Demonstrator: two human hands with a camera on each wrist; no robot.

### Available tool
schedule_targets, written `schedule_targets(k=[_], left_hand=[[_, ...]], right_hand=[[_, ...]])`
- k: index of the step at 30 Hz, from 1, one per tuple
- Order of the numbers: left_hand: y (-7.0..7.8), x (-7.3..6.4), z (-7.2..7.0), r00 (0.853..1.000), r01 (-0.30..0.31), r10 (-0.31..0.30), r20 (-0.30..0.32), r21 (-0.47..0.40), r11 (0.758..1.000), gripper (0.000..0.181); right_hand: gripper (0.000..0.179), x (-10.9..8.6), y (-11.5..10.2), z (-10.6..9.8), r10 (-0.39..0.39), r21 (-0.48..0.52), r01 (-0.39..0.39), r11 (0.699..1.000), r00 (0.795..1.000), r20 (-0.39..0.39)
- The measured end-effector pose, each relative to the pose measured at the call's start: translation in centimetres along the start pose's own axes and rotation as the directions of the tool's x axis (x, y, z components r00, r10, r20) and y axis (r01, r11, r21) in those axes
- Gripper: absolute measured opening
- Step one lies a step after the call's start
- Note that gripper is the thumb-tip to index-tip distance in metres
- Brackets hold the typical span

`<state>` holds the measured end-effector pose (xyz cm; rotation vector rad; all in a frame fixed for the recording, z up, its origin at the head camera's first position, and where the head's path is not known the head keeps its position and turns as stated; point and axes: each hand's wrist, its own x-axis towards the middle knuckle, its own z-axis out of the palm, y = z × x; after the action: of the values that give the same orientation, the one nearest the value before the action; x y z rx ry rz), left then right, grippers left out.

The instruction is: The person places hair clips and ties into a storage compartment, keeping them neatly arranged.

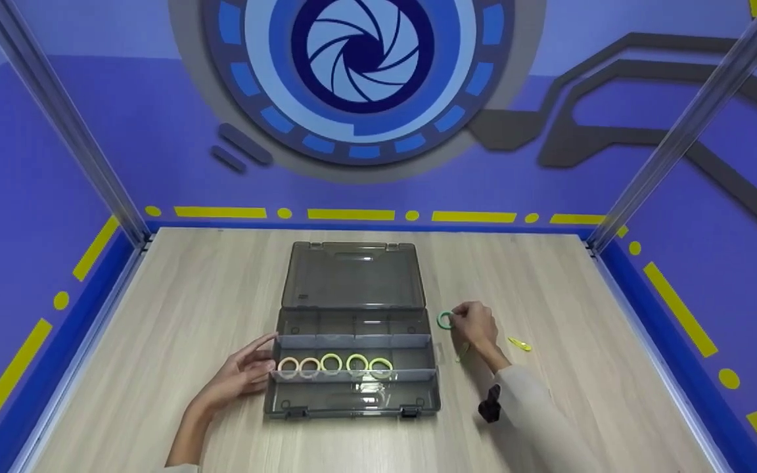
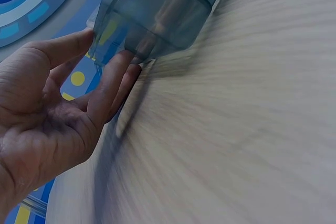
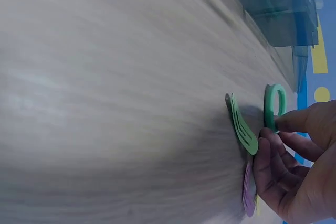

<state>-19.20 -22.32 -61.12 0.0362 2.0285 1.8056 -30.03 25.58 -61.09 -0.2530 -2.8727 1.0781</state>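
My right hand (image 1: 477, 323) pinches a green hair tie (image 3: 269, 107) between thumb and fingers, just right of a grey see-through compartment box (image 1: 352, 412). In the right wrist view, the tie stands on edge at the tabletop. With fingers fairly straight, my left hand (image 1: 237, 374) touches the box's left wall. The box lies with its lid (image 1: 352, 282) folded back. Several hair ties stand in a row in its middle compartment, peach ones (image 1: 279, 366) at the left and yellow ones (image 1: 347, 363) toward the right. Below my right hand lies a light green hair clip (image 3: 244, 132).
A yellow hair clip (image 1: 520, 344) lies to the right of my right hand. A purple clip (image 3: 249, 190) shows beside the green one in the right wrist view. Clear dividers (image 1: 352, 341) separate the box's compartments. Blue printed walls (image 1: 352, 190) surround the wooden table (image 1: 207, 276).
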Motion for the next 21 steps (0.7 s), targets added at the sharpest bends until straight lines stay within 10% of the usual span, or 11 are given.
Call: schedule_targets(k=[21], left_hand=[[-0.2,0.2,0.2,0.999,0.029,-0.028,-0.046,0.018,0.999,0.067]], right_hand=[[0.018,-1.4,-0.5,-4.1,0.076,0.358,-0.127,0.925,0.985,0.153]])
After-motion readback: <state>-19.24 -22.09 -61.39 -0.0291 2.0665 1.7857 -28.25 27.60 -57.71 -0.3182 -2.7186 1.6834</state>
